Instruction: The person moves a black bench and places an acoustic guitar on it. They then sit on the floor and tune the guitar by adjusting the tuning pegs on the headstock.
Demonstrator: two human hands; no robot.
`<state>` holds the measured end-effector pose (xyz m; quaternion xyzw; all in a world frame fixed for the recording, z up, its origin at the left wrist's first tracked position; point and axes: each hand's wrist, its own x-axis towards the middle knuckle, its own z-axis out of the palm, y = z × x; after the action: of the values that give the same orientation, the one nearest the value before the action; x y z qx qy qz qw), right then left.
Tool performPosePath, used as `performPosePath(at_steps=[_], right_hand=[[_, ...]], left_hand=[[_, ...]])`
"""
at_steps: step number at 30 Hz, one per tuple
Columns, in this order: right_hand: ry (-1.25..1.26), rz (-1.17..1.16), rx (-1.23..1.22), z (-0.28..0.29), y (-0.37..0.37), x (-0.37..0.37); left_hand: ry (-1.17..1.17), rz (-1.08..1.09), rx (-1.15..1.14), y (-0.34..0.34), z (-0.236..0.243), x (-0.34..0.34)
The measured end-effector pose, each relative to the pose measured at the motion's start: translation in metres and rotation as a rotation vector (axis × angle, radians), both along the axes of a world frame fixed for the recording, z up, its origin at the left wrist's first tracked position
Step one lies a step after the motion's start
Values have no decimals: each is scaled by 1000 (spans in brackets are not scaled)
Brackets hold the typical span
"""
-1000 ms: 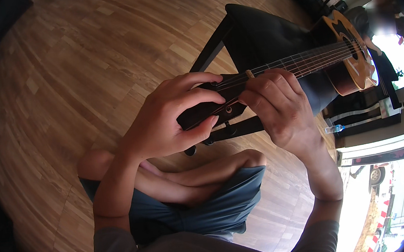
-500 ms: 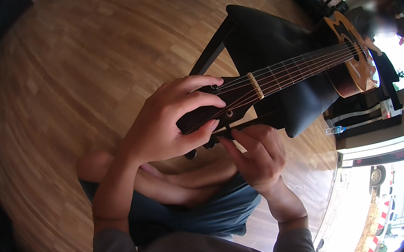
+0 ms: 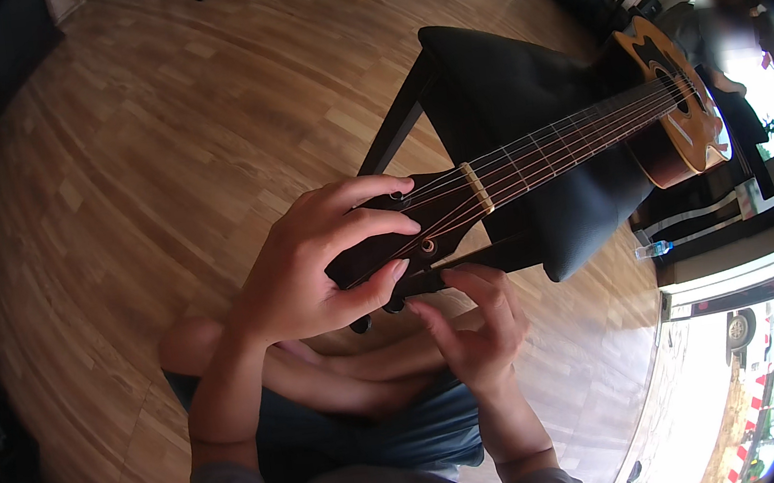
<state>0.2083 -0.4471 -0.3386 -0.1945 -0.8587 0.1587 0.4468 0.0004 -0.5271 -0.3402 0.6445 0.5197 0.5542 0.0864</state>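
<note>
An acoustic guitar [image 3: 691, 126] lies with its neck across a black padded seat [image 3: 492, 77] and its dark headstock [image 3: 447, 220] toward me. My left hand [image 3: 313, 259] spans the headstock, its fingertips by the far edge and its thumb at the near edge, holding it. Several strings run over the pale nut [image 3: 476, 188] beyond my fingers. Just below the near edge is my right hand [image 3: 478, 331], thumb and index finger apart with nothing seen between them. Its thumb is close to a dark tuning peg [image 3: 394, 305]; its other fingers are curled and partly hidden.
Dark seat legs [image 3: 397, 121] stand on the wooden floor [image 3: 201, 119]. My crossed legs [image 3: 353, 360] are below the headstock. At right are a clear bottle [image 3: 655, 250] and a bright doorway [image 3: 690, 388]. A blurred person [image 3: 706, 29] is behind the guitar's body.
My right hand has come back left and slightly down, and its thumb and index finger have spread from a pinch near the pegs. The left hand keeps its place on the headstock.
</note>
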Motion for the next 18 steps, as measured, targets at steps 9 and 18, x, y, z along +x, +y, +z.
performPosePath(at_steps=[9,18], right_hand=[[206,346,-1086,-20,-6,0],[396,520,-1163,-54,-6,1]], left_hand=[[102,29,-11,2,5,3],[200,71,16,2,9,7]])
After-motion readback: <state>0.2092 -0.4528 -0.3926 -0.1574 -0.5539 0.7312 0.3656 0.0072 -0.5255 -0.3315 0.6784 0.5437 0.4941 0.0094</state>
